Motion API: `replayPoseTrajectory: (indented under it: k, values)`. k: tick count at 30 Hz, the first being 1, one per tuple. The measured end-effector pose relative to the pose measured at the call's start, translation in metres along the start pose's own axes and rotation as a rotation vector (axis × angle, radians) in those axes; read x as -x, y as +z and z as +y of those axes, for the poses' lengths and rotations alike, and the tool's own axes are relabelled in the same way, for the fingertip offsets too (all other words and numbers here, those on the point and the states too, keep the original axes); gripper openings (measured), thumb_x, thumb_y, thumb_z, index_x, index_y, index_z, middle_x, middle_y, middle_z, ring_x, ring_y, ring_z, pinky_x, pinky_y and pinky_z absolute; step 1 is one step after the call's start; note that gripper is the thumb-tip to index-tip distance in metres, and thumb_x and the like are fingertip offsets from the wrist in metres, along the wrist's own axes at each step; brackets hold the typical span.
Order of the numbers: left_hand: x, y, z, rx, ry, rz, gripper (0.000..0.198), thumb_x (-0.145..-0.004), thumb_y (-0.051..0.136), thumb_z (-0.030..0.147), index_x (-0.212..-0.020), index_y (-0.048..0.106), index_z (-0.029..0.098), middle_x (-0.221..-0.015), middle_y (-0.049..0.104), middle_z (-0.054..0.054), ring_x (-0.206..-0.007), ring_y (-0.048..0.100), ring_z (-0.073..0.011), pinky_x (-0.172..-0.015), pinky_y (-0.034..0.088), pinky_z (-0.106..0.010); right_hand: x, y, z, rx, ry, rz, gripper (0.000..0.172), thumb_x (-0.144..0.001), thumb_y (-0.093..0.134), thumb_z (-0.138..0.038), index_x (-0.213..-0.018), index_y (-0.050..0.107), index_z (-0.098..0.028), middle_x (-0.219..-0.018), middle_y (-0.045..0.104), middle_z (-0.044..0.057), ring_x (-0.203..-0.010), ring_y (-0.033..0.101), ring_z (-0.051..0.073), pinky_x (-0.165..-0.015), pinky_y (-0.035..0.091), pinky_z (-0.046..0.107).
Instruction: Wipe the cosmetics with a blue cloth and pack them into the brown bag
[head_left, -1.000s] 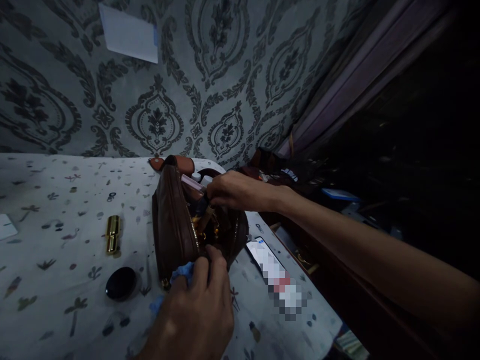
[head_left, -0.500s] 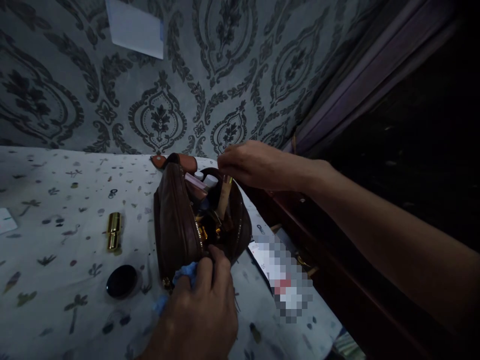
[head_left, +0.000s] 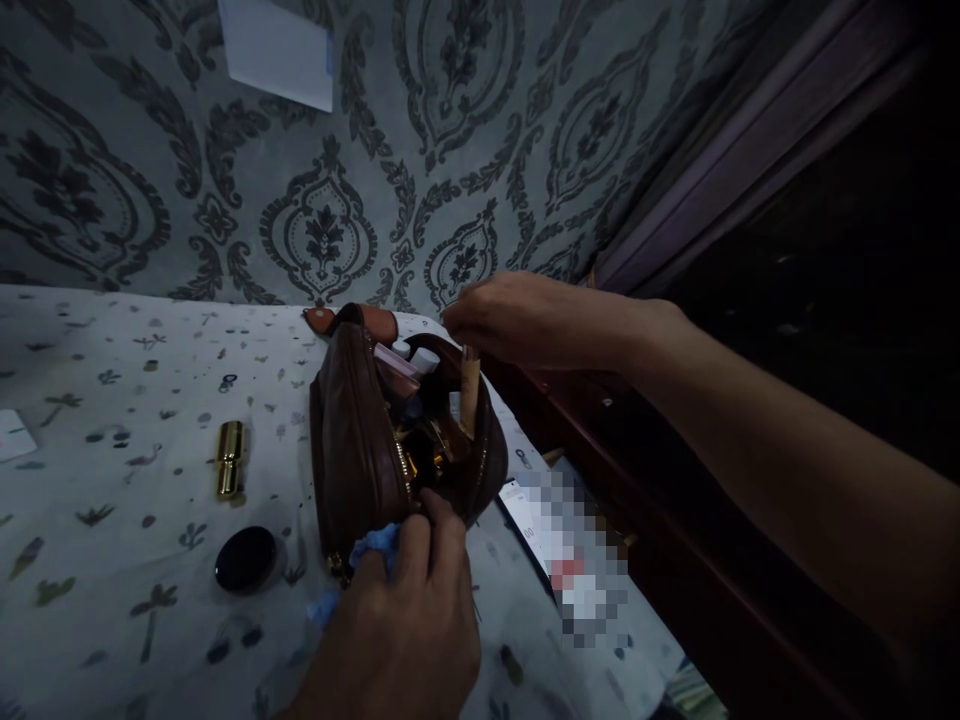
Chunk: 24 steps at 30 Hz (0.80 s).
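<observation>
A brown zippered makeup bag point(head_left: 352, 440) stands unzipped on the patterned cloth, with several cosmetics inside. My right hand point(head_left: 499, 318) is above its far right side, fingers closed around the top of a slim beige concealer tube point(head_left: 469, 395). The tube's lower end is inside the bag's opening, nearly upright. At the near end, my left hand point(head_left: 409, 610) is closed on a crumpled blue cloth point(head_left: 379, 540), its fingertips at the bag's edge. White-capped containers point(head_left: 425, 361) and a pink case point(head_left: 396, 368) lie in the bag; its dark bottom is hard to make out.
Left of the bag are a gold lipstick tube point(head_left: 230, 458) and a round black compact point(head_left: 246, 560). A phone point(head_left: 529, 530), partly blurred out, lies on the right near the table edge. Behind the bag is a tan leather strap point(head_left: 375, 322), close to the patterned wall.
My right hand has moved slightly up and right, and the concealer tube has shifted right and become more upright. My left hand stays at the bag's near end.
</observation>
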<state>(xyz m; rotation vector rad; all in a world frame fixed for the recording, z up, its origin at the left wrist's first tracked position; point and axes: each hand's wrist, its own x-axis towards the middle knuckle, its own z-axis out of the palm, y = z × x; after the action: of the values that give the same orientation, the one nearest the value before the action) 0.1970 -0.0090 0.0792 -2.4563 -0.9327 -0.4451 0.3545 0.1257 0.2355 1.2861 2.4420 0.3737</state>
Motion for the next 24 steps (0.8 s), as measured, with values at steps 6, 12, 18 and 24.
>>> replayPoseTrajectory:
  k: [6, 12, 18, 24]
  values:
    - [0.001, 0.0, -0.001, 0.018, 0.017, 0.014, 0.037, -0.088, 0.06, 0.029, -0.116, 0.075, 0.011, -0.117, 0.067, -0.019, -0.079, 0.057, -0.0182, -0.048, 0.047, -0.021, 0.0, 0.005, 0.0, -0.022, 0.016, -0.049, 0.025, -0.098, 0.047, -0.012, -0.09, 0.071, -0.012, -0.087, 0.07, 0.012, -0.071, 0.056, 0.016, -0.064, 0.031, 0.03]
    - [0.001, 0.001, 0.0, 0.013, 0.009, 0.003, 0.037, -0.086, 0.062, 0.027, -0.117, 0.075, 0.012, -0.12, 0.067, -0.018, -0.08, 0.057, -0.0181, -0.048, 0.047, -0.021, -0.001, 0.038, 0.006, -0.122, -0.034, -0.181, 0.023, -0.096, 0.052, -0.016, -0.092, 0.074, -0.015, -0.098, 0.071, 0.01, -0.089, 0.065, 0.019, -0.069, 0.037, 0.026]
    - [0.001, 0.002, 0.002, -0.013, 0.005, -0.008, 0.039, -0.086, 0.061, 0.026, -0.121, 0.072, 0.013, -0.119, 0.068, -0.017, -0.081, 0.058, -0.0187, -0.049, 0.047, -0.021, 0.006, 0.054, 0.006, -0.189, -0.006, -0.017, 0.035, -0.088, 0.063, -0.011, -0.122, 0.065, -0.016, -0.118, 0.063, 0.012, -0.091, 0.063, 0.018, -0.073, 0.04, 0.025]
    - [0.002, 0.0, 0.0, -0.063, 0.041, -0.046, 0.043, -0.087, 0.059, 0.023, -0.129, 0.068, 0.016, -0.122, 0.068, -0.017, -0.082, 0.059, -0.0184, -0.05, 0.047, -0.021, 0.007, 0.057, -0.002, -0.121, 0.082, -0.001, 0.023, -0.087, 0.062, -0.009, -0.109, 0.066, -0.013, -0.103, 0.068, 0.012, -0.089, 0.062, 0.021, -0.067, 0.034, 0.028]
